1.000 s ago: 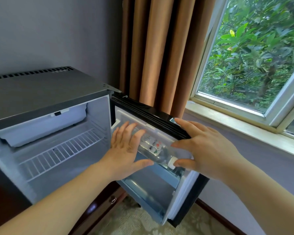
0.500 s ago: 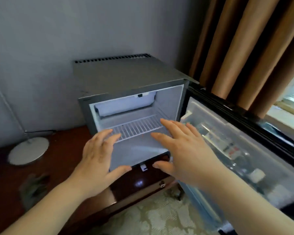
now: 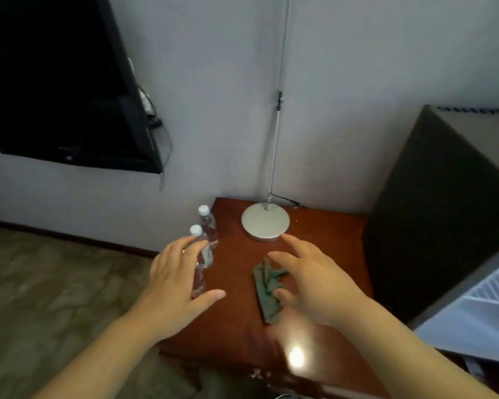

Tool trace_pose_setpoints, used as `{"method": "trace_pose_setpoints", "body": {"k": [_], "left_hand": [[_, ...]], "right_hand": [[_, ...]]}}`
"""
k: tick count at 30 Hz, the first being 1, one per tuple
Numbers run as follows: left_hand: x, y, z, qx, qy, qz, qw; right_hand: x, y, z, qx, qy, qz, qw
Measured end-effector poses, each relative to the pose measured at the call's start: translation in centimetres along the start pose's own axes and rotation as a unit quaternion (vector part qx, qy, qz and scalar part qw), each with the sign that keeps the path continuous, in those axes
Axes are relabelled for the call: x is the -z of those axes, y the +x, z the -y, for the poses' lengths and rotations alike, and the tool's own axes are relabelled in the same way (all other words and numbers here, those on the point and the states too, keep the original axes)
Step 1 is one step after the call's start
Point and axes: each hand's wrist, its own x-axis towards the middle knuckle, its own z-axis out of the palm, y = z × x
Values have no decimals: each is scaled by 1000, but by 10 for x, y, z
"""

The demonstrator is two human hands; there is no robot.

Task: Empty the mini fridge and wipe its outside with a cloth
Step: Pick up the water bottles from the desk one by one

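A crumpled green cloth (image 3: 267, 292) lies on the dark red wooden cabinet top (image 3: 236, 326). My right hand (image 3: 314, 283) hovers over the cloth with fingers spread, holding nothing. My left hand (image 3: 176, 280) is open too, in front of two clear water bottles (image 3: 206, 240) with white caps that stand at the cabinet's left edge. The mini fridge (image 3: 438, 211) stands at the right, its dark side facing me and a bit of its white inside visible at the lower right.
A white round lamp base (image 3: 265, 221) with a thin pole sits at the back of the cabinet. A black TV (image 3: 61, 82) hangs on the grey wall at the left. Patterned carpet (image 3: 55, 283) covers the floor to the left.
My view has swung left from the open fridge to the cabinet top. Both hands moved away from the fridge and now hover over the cloth and bottles.
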Motion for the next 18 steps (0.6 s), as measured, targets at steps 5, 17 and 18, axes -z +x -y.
{"method": "trace_pose_setpoints", "body": {"k": [5, 17, 18], "left_hand": [[-1, 2, 94, 73, 2, 25, 997], [-21, -9, 192, 153, -48, 95, 982], [-23, -6, 191, 144, -53, 100, 983]], "right_hand": [[-50, 109, 68, 58, 43, 40, 997], [-157, 242, 130, 64, -4, 110, 992], [-154, 236, 124, 64, 3, 98, 993]]}}
